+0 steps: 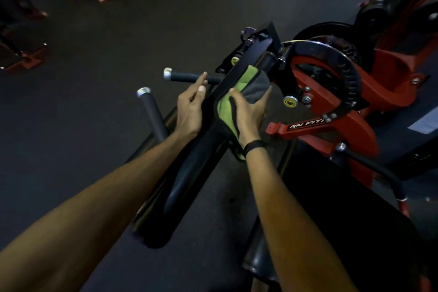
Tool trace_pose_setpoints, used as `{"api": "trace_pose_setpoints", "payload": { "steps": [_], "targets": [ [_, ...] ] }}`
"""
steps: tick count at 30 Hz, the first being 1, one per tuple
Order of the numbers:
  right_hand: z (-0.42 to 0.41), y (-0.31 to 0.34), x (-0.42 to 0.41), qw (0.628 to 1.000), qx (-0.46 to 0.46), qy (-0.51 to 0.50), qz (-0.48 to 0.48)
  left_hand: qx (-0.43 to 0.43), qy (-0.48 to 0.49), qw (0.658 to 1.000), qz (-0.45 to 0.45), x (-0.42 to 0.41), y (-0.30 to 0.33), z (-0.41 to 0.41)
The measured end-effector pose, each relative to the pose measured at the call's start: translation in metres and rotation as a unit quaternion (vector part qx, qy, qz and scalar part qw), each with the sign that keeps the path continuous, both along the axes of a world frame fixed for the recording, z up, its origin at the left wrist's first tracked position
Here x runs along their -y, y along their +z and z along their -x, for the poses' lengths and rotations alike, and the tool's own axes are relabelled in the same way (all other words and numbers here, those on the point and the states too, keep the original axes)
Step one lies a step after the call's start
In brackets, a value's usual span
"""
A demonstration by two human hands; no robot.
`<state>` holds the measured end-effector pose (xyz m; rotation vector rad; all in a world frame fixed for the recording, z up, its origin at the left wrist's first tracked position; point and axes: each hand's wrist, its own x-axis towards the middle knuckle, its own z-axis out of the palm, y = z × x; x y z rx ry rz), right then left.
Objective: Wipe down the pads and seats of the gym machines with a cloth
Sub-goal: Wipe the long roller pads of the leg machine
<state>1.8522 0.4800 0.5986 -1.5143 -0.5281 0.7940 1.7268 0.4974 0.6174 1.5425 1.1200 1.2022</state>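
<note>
I see the cloth (239, 92), green on one face and grey on the other, soft and crumpled, draped over the upper end of the long black pad (189, 168). The pad is smooth, slightly glossy and elongated, tilted up toward the red machine frame (336, 111). My right hand (248, 116) presses the cloth flat, its grip spread wide with fingers extended. My left hand (189, 111) rests against the pad's left edge, grip relaxed, fingers straight, holding nothing. Two black rubber-sleeved handles (187, 76) with metal end caps project to the left.
</note>
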Motion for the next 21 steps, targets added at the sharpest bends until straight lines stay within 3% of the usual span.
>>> {"api": "trace_pose_setpoints", "payload": {
  "steps": [2, 6, 12, 18, 21],
  "targets": [
    [0.015, 0.007, 0.024, 0.999, 0.041, 0.024, 0.014, 0.018, -0.024, 1.000, 0.001, 0.020, 0.002, 0.023],
    [0.086, -0.003, 0.095, 0.990, 0.121, 0.058, 0.035, -0.037, -0.058, 0.997, -0.029, 0.061, 0.002, 0.086],
    [0.162, -0.003, 0.182, 0.975, 0.193, 0.087, 0.072, -0.008, -0.060, 0.996, -0.067, 0.109, -0.002, 0.163],
    [0.199, -0.005, 0.219, 0.963, 0.257, 0.068, 0.039, 0.020, -0.073, 0.996, -0.056, 0.141, -0.008, 0.194],
    [0.203, -0.012, 0.232, 0.934, 0.342, 0.096, 0.037, 0.015, -0.065, 0.996, -0.054, 0.147, -0.011, 0.203]
  ]
}}
